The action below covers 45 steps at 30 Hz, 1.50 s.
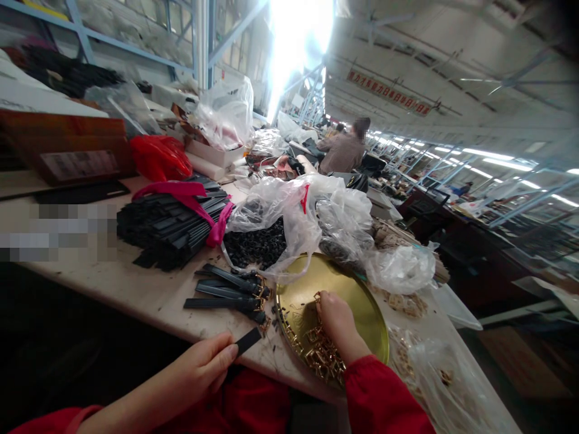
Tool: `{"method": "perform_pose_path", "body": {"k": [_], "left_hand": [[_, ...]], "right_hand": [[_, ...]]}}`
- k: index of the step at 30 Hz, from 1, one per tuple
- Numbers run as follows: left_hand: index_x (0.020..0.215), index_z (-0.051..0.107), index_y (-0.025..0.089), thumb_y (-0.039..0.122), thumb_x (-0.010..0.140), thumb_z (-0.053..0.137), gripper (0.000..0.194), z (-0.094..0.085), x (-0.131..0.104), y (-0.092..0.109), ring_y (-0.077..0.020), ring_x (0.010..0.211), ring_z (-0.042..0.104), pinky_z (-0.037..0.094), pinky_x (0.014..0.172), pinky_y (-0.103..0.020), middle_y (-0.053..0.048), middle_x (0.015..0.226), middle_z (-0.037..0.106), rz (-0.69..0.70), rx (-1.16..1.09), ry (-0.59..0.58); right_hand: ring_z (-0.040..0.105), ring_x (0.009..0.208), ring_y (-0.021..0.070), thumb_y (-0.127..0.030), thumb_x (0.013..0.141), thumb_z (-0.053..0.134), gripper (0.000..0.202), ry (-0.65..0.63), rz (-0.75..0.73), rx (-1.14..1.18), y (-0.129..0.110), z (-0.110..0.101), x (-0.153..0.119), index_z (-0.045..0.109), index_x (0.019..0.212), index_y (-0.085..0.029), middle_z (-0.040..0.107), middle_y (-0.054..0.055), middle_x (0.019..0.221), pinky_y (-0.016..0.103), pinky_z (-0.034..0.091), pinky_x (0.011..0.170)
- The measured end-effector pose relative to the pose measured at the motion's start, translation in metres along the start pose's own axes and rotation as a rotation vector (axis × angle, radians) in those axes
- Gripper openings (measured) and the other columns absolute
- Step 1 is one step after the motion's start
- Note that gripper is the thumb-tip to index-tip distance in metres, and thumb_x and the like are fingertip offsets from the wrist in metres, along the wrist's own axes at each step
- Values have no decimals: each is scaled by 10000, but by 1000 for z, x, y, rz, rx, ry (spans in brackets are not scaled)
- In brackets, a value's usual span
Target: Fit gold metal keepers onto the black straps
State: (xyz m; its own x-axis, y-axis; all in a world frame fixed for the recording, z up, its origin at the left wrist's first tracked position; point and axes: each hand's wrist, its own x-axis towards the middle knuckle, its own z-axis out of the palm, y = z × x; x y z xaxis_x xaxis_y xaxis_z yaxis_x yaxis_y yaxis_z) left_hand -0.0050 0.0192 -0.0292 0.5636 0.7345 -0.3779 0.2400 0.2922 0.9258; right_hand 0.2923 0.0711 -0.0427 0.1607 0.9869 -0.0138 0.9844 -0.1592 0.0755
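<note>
A short black strip [248, 342] is pinched in my left hand [211, 360], its free end pointing toward the strips with buckles. My right hand [335, 319] is over a round gold tray [362, 301], its closed fingers on a gold buckle [318, 296]. More gold buckles [323, 357] are heaped in the tray below that hand. Left of the tray lie several black strips fitted with gold buckles [226, 289]. Behind them an open plastic bag holds small black pieces [257, 246].
A large bundle of black strips [167, 226] tied with pink cloth lies at the left. A red bag [160, 157] and cardboard box [67, 147] stand behind it. Clear plastic bags [402, 268] lie beyond the tray. A person [346, 147] sits farther back.
</note>
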Motion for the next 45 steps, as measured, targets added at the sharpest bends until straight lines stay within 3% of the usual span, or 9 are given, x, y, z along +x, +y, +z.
{"method": "perform_pose_path", "body": {"k": [5,11,15,19,25,31,39,42,45], "left_hand": [[717,426,192,654,737,364,466,3,-16,2,-89,461,294,209,419,-212,79,514,343,54,79,36],[725,416,192,499,829,332,335,3,-28,7,-101,487,360,280,454,-209,68,540,397,141,229,73],[747,458,185,406,847,362,261,8,-23,30,-127,576,463,336,538,-223,36,615,492,245,430,165],[823,522,171,355,840,414,213,12,-14,50,-164,711,534,361,632,-240,-18,767,595,395,513,314],[833,559,160,330,821,462,196,2,-11,49,-166,713,558,378,630,-231,-23,790,630,401,482,298],[739,559,144,344,805,465,231,-9,-6,41,-145,654,523,360,575,-212,7,693,582,315,439,240],[765,570,136,338,823,458,238,-15,8,29,-155,682,538,375,609,-223,-7,723,597,286,394,228],[846,582,144,320,833,461,214,-16,11,26,-163,724,561,385,635,-223,-16,787,627,306,377,237],[876,589,160,300,840,457,196,-17,11,25,-161,730,565,388,645,-220,-17,805,636,346,430,243]], "right_hand": [[633,763,250,-44,812,384,244,26,17,27,0,-2,0,623,830,-87,653,188,811,304,415,626],[640,789,225,-97,817,394,270,91,-83,244,-5,-18,-23,616,968,-119,682,141,845,318,445,705],[626,821,162,-154,811,401,274,120,-234,459,-36,-31,-50,630,958,-183,682,57,903,251,460,722],[614,773,166,-139,788,411,247,85,-403,731,-79,-52,-78,630,894,-178,676,50,837,252,463,681],[608,697,167,-108,792,403,261,13,-555,776,-115,-70,-92,575,972,-183,658,49,777,240,436,609],[565,591,154,-96,733,449,385,-135,-554,769,-120,-64,-86,498,1111,-153,619,18,707,234,405,538],[562,675,137,-92,736,464,618,-219,-459,1178,-123,-32,-70,337,1333,-189,616,13,803,261,455,629],[571,690,133,-99,745,463,634,-227,-453,1266,-124,-25,-65,300,1351,-188,619,15,827,257,466,638],[577,688,147,-79,723,454,648,-171,-451,1184,-125,-29,-60,312,1350,-163,622,19,784,284,477,671]]}}
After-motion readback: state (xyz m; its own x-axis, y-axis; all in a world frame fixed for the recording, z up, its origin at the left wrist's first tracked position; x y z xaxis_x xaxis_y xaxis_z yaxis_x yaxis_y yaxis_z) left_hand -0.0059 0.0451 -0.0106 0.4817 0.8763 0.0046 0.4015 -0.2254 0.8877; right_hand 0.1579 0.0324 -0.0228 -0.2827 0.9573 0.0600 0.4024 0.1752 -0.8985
